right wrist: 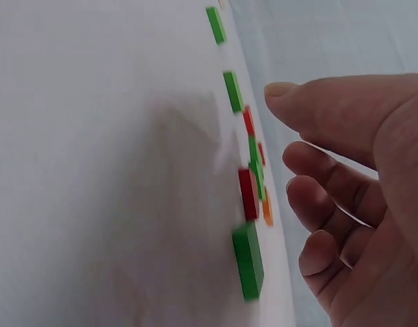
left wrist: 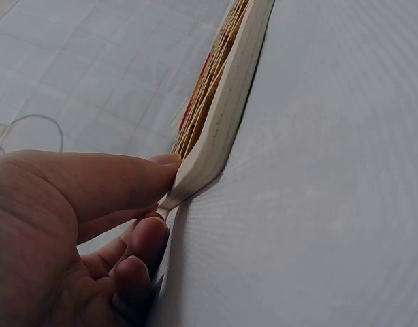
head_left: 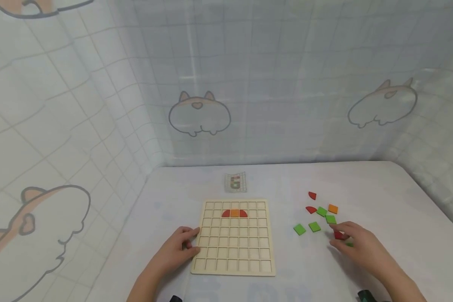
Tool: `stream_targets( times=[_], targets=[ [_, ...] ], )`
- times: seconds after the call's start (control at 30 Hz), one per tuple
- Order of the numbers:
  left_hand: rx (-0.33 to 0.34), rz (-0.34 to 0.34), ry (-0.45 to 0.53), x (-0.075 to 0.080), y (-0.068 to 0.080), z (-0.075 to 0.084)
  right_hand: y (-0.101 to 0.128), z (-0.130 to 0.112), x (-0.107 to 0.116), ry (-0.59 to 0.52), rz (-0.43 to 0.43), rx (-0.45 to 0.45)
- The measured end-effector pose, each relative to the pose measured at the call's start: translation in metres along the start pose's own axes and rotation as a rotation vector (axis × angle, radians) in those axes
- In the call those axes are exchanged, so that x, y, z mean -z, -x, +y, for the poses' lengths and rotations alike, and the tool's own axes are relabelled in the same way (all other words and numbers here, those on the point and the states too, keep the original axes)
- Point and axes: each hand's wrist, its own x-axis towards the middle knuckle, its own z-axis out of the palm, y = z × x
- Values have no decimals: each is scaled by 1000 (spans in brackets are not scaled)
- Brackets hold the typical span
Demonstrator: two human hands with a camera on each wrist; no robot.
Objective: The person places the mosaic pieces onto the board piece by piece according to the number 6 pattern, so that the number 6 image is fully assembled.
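Observation:
A wooden grid board (head_left: 234, 247) lies flat on the table, with a red, an orange and a red piece (head_left: 234, 213) side by side in its second row. My left hand (head_left: 190, 242) holds the board's left edge: in the left wrist view the thumb (left wrist: 127, 178) lies on top of the board (left wrist: 226, 109) and the curled fingers press its side. My right hand (head_left: 335, 240) hovers with loosely curled fingers over a red piece (head_left: 339, 235) and a green piece (head_left: 349, 244). In the right wrist view the fingers (right wrist: 311, 170) stand just clear of the red piece (right wrist: 248, 194).
Loose pieces lie right of the board: two red (head_left: 311, 202), an orange (head_left: 332, 208) and several green (head_left: 314, 226). A small pattern card (head_left: 235, 183) sits behind the board. Printed cloth walls close in the table's back and left.

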Motion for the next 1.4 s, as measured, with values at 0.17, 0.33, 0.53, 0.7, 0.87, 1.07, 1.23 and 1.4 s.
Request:
stream_targets(
  times=[0.17,0.33,0.53,0.7,0.87,1.07,1.23,1.4],
  targets=[
    [-15,6,2,0,-1,-1,3,10,2,17,0,-65],
    [-25,9,2,1,1,1,11,22,8,14,-29,-123],
    [-42,17,-2,2,3,4,20,38,18,40,-20,-123],
    [-38,22,-11,3,4,5,20,43,16,22,-92,-119],
    [-37,18,-15,2,3,4,19,47,12,20,-128,-112],
    [-38,22,-24,2,2,3,18,50,8,28,-116,-116],
    [-47,28,-19,1,3,4,20,51,8,41,-99,-90],
    [-34,20,-13,-1,2,3,21,50,9,36,-95,-79]
  ],
)
